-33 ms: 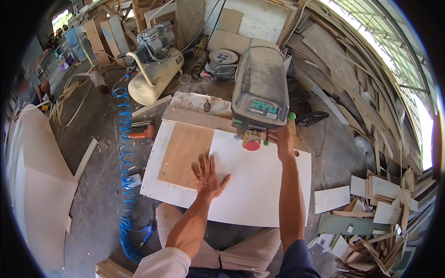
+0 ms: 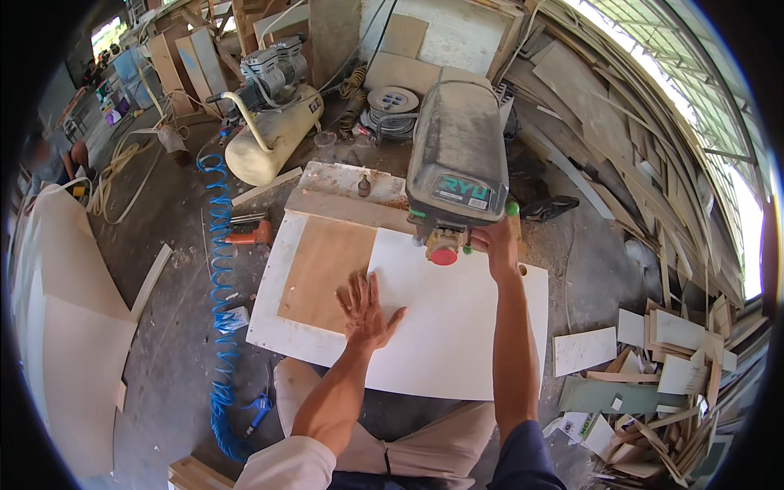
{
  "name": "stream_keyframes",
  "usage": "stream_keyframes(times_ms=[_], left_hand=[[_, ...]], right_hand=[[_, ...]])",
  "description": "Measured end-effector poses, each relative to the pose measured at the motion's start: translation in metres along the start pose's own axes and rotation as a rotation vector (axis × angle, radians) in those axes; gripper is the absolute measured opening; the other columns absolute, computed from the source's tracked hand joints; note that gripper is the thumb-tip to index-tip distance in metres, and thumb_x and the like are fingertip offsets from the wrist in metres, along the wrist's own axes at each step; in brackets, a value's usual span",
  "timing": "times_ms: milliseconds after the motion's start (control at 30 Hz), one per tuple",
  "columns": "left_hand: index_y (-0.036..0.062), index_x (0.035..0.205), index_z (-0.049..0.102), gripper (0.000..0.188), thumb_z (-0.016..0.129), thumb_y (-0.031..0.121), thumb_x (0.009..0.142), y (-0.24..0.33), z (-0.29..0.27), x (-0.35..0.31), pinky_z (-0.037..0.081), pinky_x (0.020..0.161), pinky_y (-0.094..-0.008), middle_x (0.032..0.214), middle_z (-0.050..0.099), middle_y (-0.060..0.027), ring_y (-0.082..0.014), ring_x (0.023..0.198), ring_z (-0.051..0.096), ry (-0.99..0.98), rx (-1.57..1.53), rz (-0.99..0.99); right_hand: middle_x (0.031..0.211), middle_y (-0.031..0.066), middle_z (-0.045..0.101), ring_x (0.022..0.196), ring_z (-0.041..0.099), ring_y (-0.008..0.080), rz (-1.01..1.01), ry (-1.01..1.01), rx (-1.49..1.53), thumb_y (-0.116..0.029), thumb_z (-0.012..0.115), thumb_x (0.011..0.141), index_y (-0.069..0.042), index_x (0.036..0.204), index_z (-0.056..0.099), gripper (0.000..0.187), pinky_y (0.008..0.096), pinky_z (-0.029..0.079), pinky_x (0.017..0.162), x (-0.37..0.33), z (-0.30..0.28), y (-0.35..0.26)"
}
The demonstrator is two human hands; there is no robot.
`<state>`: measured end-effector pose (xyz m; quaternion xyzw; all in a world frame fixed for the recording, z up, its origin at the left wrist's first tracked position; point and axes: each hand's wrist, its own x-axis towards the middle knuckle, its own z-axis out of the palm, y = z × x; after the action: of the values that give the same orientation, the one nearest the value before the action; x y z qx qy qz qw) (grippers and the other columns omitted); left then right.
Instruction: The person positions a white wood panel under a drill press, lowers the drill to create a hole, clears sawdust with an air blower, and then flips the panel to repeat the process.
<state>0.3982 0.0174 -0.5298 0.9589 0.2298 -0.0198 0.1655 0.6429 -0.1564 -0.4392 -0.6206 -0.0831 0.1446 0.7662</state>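
A drill press (image 2: 453,147) with a dusty dark housing and a red round cap (image 2: 443,257) stands over the work surface. My right hand (image 2: 496,243) reaches to its right side, fingers curled round a feed handle between green knobs (image 2: 512,207); the housing partly hides the grip. Beneath the press head lies a white board (image 2: 445,335), and its left edge meets a brown plywood area (image 2: 322,269). My left hand (image 2: 367,314) rests flat with fingers spread across that edge. Behind the board runs a wooden strip (image 2: 351,210). The drill bit is hidden from above.
A blue coiled air hose (image 2: 220,286) and an orange power drill (image 2: 253,234) lie on the floor to the left. Farther back are a cream air compressor (image 2: 273,139) and a cable reel (image 2: 392,102). Wood offcuts (image 2: 661,359) pile up at right. Someone sits far left.
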Motion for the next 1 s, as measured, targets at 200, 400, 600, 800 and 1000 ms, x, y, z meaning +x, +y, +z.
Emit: stream_keyframes(times_ms=[200, 400, 600, 800, 1000], left_hand=[[0.0038, 0.164, 0.005, 0.109, 0.049, 0.074, 0.092, -0.007, 0.005, 0.001, 0.006, 0.123, -0.0672, 0.168, 0.013, -0.0216, -0.0402, 0.158, 0.005, 0.014, 0.024, -0.001], [0.0042, 0.164, 0.01, 0.099, 0.048, 0.067, 0.097, -0.005, 0.005, 0.001, 0.005, 0.122, -0.0695, 0.17, 0.007, -0.0218, -0.042, 0.157, 0.005, 0.017, -0.042, 0.024], [0.0099, 0.161, 0.03, 0.066, 0.039, 0.047, 0.107, -0.014, 0.02, 0.004, 0.008, 0.124, -0.0654, 0.17, 0.012, -0.0177, -0.0409, 0.157, 0.01, 0.136, 0.09, 0.349], [0.003, 0.159, 0.028, 0.069, 0.046, 0.041, 0.104, -0.018, 0.031, 0.01, 0.009, 0.127, -0.0581, 0.168, 0.015, -0.0243, -0.0444, 0.156, 0.01, 0.12, -0.051, 0.399], [-0.0075, 0.159, 0.019, 0.094, 0.045, 0.06, 0.099, 0.02, 0.019, 0.001, 0.002, 0.126, -0.0591, 0.166, 0.01, -0.0311, -0.0497, 0.155, 0.003, 0.072, 0.1, 0.296]], right_hand=[[0.12, 0.0085, 0.07, 0.103, 0.066, 0.0201, 0.08, -0.154, 0.32, -0.051, 0.052, 0.104, -0.003, 0.129, 0.062, 0.055, 0.0345, 0.045, 0.099, 0.028, 0.029, -0.057], [0.112, 0.0046, 0.069, 0.105, 0.06, 0.0172, 0.009, -0.062, 0.455, -0.039, 0.06, 0.102, -0.004, 0.123, 0.065, 0.041, 0.0353, 0.048, 0.091, 0.059, 0.036, -0.069], [0.102, 0.003, 0.066, 0.092, 0.059, 0.013, -0.318, 0.215, 0.345, -0.036, 0.057, 0.103, -0.007, 0.128, 0.062, 0.038, 0.031, 0.048, 0.081, 0.025, 0.066, -0.081], [0.089, -0.0001, 0.061, 0.08, 0.056, 0.0099, -0.312, 0.242, 0.104, -0.036, 0.052, 0.108, -0.007, 0.11, 0.065, 0.032, 0.0265, 0.045, 0.075, 0.024, 0.066, -0.09], [0.083, -0.0003, 0.06, 0.077, 0.055, 0.0094, -0.403, 0.263, 0.125, -0.033, 0.055, 0.104, -0.008, 0.103, 0.066, 0.027, 0.0266, 0.044, 0.07, 0.036, 0.059, -0.071]])
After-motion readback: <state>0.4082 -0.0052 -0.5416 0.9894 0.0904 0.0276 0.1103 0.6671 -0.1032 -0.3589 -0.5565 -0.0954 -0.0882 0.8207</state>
